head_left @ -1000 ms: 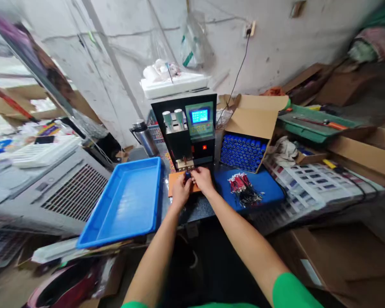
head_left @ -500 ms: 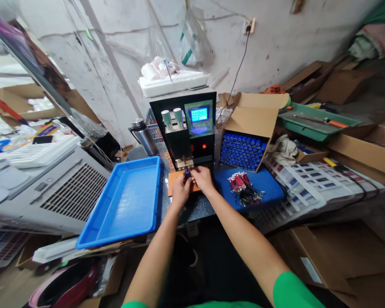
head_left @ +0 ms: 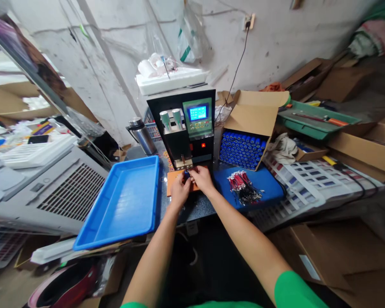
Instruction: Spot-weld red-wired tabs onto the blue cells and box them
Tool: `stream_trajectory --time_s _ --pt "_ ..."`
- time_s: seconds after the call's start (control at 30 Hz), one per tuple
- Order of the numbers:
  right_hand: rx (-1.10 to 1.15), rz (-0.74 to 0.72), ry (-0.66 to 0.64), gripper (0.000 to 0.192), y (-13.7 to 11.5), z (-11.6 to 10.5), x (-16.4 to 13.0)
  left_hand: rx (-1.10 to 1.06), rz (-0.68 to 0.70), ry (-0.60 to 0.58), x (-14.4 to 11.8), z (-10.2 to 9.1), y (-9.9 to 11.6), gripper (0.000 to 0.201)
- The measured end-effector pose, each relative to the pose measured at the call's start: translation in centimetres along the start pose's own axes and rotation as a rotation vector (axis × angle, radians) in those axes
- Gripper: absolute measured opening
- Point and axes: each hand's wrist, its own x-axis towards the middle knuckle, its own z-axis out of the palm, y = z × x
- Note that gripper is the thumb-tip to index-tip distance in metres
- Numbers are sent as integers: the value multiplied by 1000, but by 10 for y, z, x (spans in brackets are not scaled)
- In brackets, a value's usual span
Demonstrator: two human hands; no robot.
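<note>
My left hand (head_left: pixel 180 189) is closed around a blue cylindrical battery (head_left: pixel 186 174), mostly hidden by the fingers. Close beside it, my right hand (head_left: pixel 203 179) is pinched at the battery's end; whatever its fingertips hold is too small to make out. Both hands are just below the electrodes (head_left: pixel 183 162) of a black spot welder (head_left: pixel 176 147) with a lit blue screen. Beneath them lies an orange pad (head_left: pixel 172 183). Red and black wire leads (head_left: pixel 244 188) are piled on a blue mat (head_left: pixel 273 193) to my right.
A blue plastic tray (head_left: pixel 128 205) sits left of the hands, with a steel thermos (head_left: pixel 144 136) behind it. Right of the welder, an open cardboard box (head_left: pixel 255 110) holds many blue batteries (head_left: pixel 242 149). A green tray (head_left: pixel 317 119) with tools stands farther right.
The camera view has shifted slightly. Both hands stay together in front of the electrodes, with the blue battery still in the left one.
</note>
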Motion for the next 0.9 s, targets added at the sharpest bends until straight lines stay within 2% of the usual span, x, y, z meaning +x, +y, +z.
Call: stream_trajectory --time_s 0.2,0.37,0.53,0.67,0.77,0.9 --pt "-47 -16 -26 18 -2 -11 -13 -59 -14 -24 1 0 1 26" --pt "-284 -173 32 20 -10 -17 -28 -23 8 5 0 1 -2 26" --pt "-454 -249 23 32 -14 -12 -36 -3 149 58 -3 2 -5 19" --pt "-451 -229 21 32 -11 -6 -38 24 206 122 -6 4 -7 17" --pt "-400 -208 69 24 -6 -6 -39 1 222 131 -8 6 -9 19" --pt "-328 -195 129 27 0 -13 -40 -48 282 111 -10 7 -9 17"
